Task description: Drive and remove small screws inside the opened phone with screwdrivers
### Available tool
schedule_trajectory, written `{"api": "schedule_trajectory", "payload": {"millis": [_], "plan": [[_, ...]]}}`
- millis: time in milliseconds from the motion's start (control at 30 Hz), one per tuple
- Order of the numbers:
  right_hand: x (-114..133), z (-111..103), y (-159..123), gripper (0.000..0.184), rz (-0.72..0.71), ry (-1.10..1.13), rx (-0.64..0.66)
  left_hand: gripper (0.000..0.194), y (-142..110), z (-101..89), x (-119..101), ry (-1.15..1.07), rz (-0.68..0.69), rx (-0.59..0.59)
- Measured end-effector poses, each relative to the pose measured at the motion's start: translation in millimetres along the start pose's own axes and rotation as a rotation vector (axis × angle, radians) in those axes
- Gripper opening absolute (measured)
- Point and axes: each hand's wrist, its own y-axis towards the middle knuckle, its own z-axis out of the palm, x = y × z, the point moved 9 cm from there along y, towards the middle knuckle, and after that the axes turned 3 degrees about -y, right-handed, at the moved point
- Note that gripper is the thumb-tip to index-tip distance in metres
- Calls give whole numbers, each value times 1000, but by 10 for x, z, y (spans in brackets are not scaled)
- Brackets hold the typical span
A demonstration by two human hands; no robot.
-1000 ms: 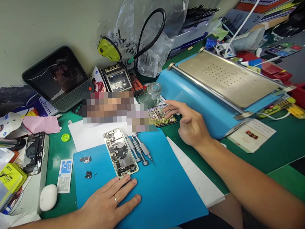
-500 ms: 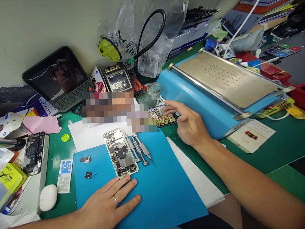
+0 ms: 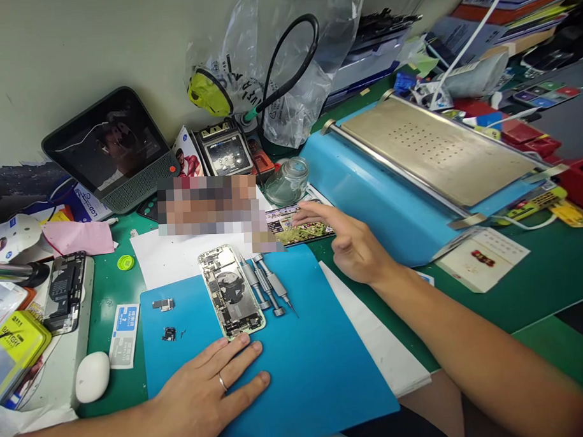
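Note:
My left hand (image 3: pixel 221 387) lies flat with spread fingers on a blue mat (image 3: pixel 325 370), its fingertips touching the lower edge of an opened phone housing (image 3: pixel 231 291) whose inside parts face up. Several grey screwdrivers (image 3: pixel 265 284) rest just right of the housing. Small phone parts (image 3: pixel 166 304) sit on the mat's left side. My right hand (image 3: pixel 357 242), fingers apart and holding nothing, reaches over a smartphone (image 3: pixel 304 223) with a lit, colourful screen; its fingertips are at the screen, though I cannot tell whether they touch.
A blue machine with a perforated metal plate (image 3: pixel 442 146) fills the right side. Behind the phone stand a glass jar (image 3: pixel 290 180) and a soldering station (image 3: pixel 227 154). A smart display (image 3: pixel 112 148) leans at back left. A white earbud case (image 3: pixel 92 377) lies left of the mat.
The lit smartphone has shifted left, and my right hand has moved slightly left with it. My left hand and the opened housing have stayed put.

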Motion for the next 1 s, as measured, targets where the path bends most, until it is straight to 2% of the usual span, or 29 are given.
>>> {"api": "schedule_trajectory", "payload": {"millis": [167, 333, 733, 1000], "plan": [[-45, -79, -16, 87, 38, -9, -68, 90, -3, -18, -16, -1, 16, -36], [-109, -93, -20, 89, 88, -37, -87, 87, 0, -14, -19, 16, 13, -18], [-36, 29, 2, 89, 25, -19, 37, 88, -1, -13, -11, -24, 5, -21], [-2, -7, -1, 84, 1, -28, 14, 85, 1, 20, -15, -4, 7, 8]]}}
